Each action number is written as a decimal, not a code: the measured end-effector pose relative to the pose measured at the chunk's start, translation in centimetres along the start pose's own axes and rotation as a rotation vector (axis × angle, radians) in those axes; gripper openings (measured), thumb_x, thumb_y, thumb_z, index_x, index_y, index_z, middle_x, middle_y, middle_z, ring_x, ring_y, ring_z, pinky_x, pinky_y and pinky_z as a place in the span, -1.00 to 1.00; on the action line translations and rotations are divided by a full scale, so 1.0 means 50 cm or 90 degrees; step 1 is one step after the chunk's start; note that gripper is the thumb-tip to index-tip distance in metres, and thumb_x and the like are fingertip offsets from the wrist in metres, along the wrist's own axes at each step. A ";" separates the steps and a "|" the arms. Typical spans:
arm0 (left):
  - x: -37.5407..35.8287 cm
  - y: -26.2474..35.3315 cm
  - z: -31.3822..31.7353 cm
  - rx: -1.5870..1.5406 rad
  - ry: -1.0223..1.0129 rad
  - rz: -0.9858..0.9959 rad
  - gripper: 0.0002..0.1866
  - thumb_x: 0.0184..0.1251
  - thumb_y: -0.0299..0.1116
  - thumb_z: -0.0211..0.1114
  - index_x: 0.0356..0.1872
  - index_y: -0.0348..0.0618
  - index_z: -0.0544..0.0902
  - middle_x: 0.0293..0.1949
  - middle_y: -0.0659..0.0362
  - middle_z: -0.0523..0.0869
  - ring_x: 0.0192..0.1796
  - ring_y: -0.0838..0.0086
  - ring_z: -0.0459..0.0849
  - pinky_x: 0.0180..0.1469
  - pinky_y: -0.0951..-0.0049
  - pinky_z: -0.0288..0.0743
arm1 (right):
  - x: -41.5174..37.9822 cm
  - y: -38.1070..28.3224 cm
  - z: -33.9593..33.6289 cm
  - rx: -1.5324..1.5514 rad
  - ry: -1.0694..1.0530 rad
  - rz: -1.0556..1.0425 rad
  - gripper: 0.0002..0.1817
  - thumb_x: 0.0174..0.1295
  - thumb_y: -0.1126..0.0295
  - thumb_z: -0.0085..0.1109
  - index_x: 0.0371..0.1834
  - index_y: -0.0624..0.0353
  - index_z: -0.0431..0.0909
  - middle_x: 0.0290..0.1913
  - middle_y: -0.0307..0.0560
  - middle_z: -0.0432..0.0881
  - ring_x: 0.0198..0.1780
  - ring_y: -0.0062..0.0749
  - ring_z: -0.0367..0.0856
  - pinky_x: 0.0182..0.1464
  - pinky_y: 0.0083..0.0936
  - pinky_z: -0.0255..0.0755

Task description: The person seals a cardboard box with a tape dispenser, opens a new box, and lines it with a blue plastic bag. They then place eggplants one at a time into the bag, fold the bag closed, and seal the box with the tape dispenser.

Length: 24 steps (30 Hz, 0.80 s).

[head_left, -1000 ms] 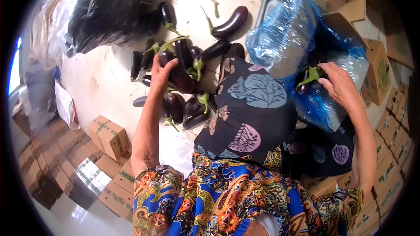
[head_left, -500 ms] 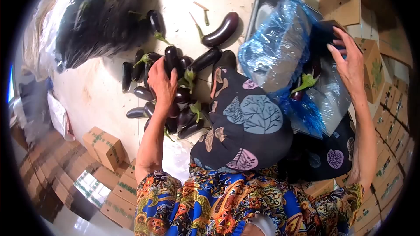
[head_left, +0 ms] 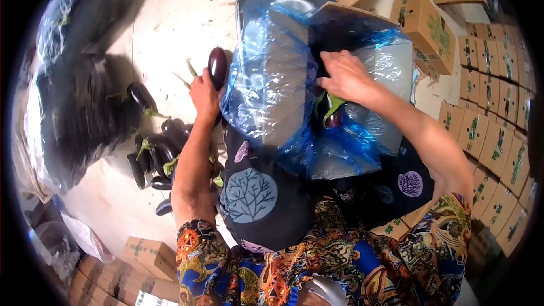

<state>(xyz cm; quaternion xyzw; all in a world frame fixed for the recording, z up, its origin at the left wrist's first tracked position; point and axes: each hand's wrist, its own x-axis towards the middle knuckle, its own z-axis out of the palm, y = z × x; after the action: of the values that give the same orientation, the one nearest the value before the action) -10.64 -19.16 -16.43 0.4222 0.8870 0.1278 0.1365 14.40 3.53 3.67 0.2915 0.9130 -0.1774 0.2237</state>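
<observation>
My left hand [head_left: 204,95] is closed around the lower part of a large, glossy dark-purple eggplant [head_left: 217,67] on the floor, just left of the box. At the mouth of a carton lined with blue plastic film [head_left: 272,73], my right hand [head_left: 347,77] has its thumb and fingers apart. Its fingertips reach over the dark inside and are partly hidden. Below that hand, another eggplant [head_left: 333,118] with a green stem cap shows inside the carton. A pile of eggplants [head_left: 161,147] lies beside my left forearm, which covers part of it.
The carton rests on a metal tray or scale platform [head_left: 245,8]. To the left stands a big bundle in dark plastic [head_left: 79,119]. Stacked cardboard boxes [head_left: 493,96] line the right side, with another box [head_left: 425,34] nearer. One more box [head_left: 150,258] is at lower left.
The view has turned to the right. My left hand has gone from the pile to the large eggplant nearer the carton. My right hand has moved from the carton's raised flap to its opening.
</observation>
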 end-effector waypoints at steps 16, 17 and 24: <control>-0.001 0.122 -0.435 -1.207 -0.124 -0.101 -0.24 0.39 0.14 0.18 0.32 -0.37 0.36 0.01 -0.21 0.64 -0.10 0.22 0.70 -0.07 0.24 0.67 | 0.115 -0.030 0.126 0.115 0.034 0.389 -0.40 0.04 0.20 0.39 0.14 0.26 0.52 0.17 0.00 0.46 0.23 -0.05 0.40 0.17 -0.23 0.47; -0.008 0.146 -0.446 -1.172 -0.133 -0.079 -0.26 0.40 0.10 0.17 0.32 -0.40 0.35 0.03 -0.23 0.63 -0.10 0.23 0.70 -0.08 0.26 0.67 | 0.084 -0.041 0.073 0.105 0.002 0.317 -0.40 0.07 0.25 0.36 0.17 0.28 0.44 0.18 0.10 0.51 0.26 0.09 0.45 0.21 -0.14 0.48; -0.044 0.239 -0.474 -1.167 -0.193 -0.085 -0.24 0.33 0.09 0.16 0.27 -0.46 0.39 -0.04 -0.24 0.66 -0.21 0.25 0.73 -0.18 0.35 0.72 | 0.062 0.024 0.004 0.478 -0.124 0.272 -0.56 -0.05 0.34 0.29 -0.10 0.39 0.60 0.04 0.26 0.65 -0.02 0.00 0.69 0.00 -0.25 0.55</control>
<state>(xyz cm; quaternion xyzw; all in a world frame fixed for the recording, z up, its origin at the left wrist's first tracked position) -9.05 -16.20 9.98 0.1099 0.4346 0.7136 0.5383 12.93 5.75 1.67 0.5166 0.6794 -0.4729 0.2188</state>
